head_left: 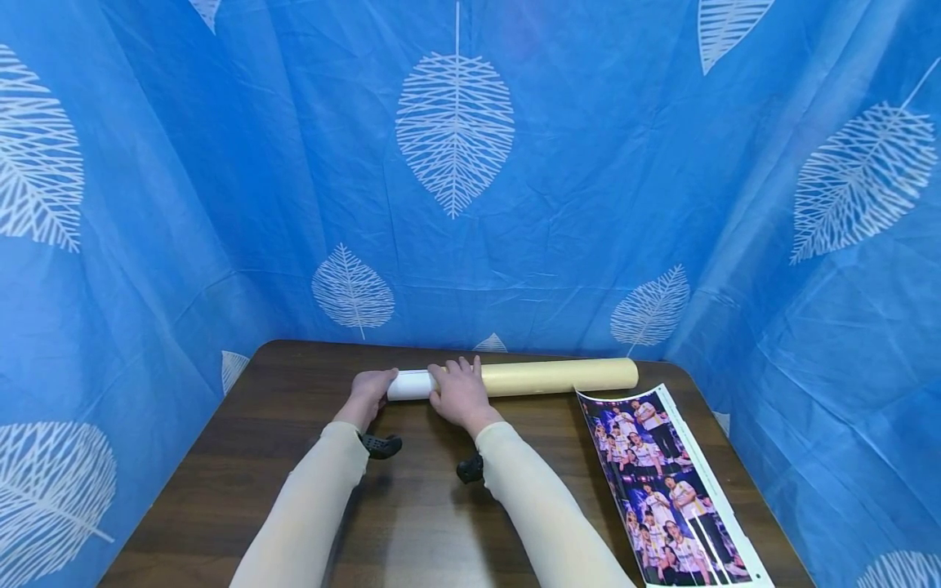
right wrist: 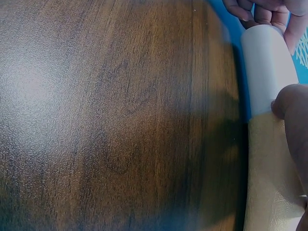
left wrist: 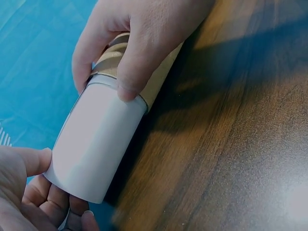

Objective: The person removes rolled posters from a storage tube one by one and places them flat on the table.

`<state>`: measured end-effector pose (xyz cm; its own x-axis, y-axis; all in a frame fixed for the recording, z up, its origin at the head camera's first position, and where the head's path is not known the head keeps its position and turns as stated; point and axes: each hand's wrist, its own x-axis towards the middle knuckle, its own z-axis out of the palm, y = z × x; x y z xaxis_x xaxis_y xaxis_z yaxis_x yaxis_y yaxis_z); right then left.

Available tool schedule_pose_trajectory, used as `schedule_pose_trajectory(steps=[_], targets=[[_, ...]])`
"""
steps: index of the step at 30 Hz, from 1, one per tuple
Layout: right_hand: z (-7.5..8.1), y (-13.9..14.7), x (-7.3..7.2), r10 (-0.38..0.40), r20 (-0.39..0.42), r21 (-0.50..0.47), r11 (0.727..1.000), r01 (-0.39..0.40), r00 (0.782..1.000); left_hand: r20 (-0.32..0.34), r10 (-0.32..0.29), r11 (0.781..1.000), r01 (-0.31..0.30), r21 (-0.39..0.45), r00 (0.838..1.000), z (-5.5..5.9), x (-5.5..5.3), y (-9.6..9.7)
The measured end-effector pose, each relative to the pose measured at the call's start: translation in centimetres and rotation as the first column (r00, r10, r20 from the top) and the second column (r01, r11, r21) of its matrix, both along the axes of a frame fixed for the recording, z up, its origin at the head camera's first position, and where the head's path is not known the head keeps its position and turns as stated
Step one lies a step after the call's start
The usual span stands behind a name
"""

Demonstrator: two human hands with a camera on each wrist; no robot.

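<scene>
Near the table's back edge lies a long tan cardboard tube [head_left: 559,376]. From its left end sticks a roll of white paper [head_left: 412,385], its overlapping edge visible as a thin line. My left hand [head_left: 367,388] holds the roll's outer end, with the thumb on one side and the fingers curled beneath, as the left wrist view shows. My right hand [head_left: 461,392] grips the tube from above at its mouth. Its thumb [left wrist: 131,79] reaches over the rim onto the white paper roll [left wrist: 94,139]. How far the roll extends inside the tube is hidden.
A glossy printed sheet [head_left: 662,490] with two group photos lies on the right of the dark wooden table [head_left: 419,523], its far left corner curling up by the tube. Blue curtains [head_left: 456,261] with white leaf patterns surround the table on three sides.
</scene>
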<state>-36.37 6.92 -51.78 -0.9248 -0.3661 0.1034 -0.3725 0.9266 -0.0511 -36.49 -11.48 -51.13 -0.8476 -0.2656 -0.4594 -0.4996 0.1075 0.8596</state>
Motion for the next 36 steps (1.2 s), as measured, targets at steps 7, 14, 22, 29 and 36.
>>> schedule_pose_trajectory(steps=[7, 14, 22, 29, 36], targets=[[-0.2, 0.1, -0.1, 0.006, -0.009, -0.006, 1.000, -0.006, 1.000, -0.017, -0.005, 1.000, 0.006, 0.022, 1.000, 0.0, 0.1, -0.3], [-0.2, 0.0, -0.1, 0.008, -0.024, -0.007, 1.000, -0.008, 1.000, -0.014, 0.005, 1.000, -0.005, 0.024, 1.000, -0.2, 0.1, -0.8], [-0.1, 0.0, 0.0, 0.006, -0.007, 0.010, 1.000, -0.006, 1.000, 0.020, 0.056, 0.998, -0.056, -0.006, 0.998, 0.4, 0.2, -1.1], [0.1, 0.0, 0.2, -0.001, 0.009, 0.008, 1.000, 0.001, 1.000, 0.036, 0.082, 0.996, -0.082, -0.026, 0.996, 0.4, 0.3, -1.6], [0.0, -0.1, 0.3, -0.029, 0.013, 0.016, 0.999, 0.029, 0.999, 0.026, 0.088, 0.996, -0.088, -0.011, 0.996, 0.4, 0.3, -1.7]])
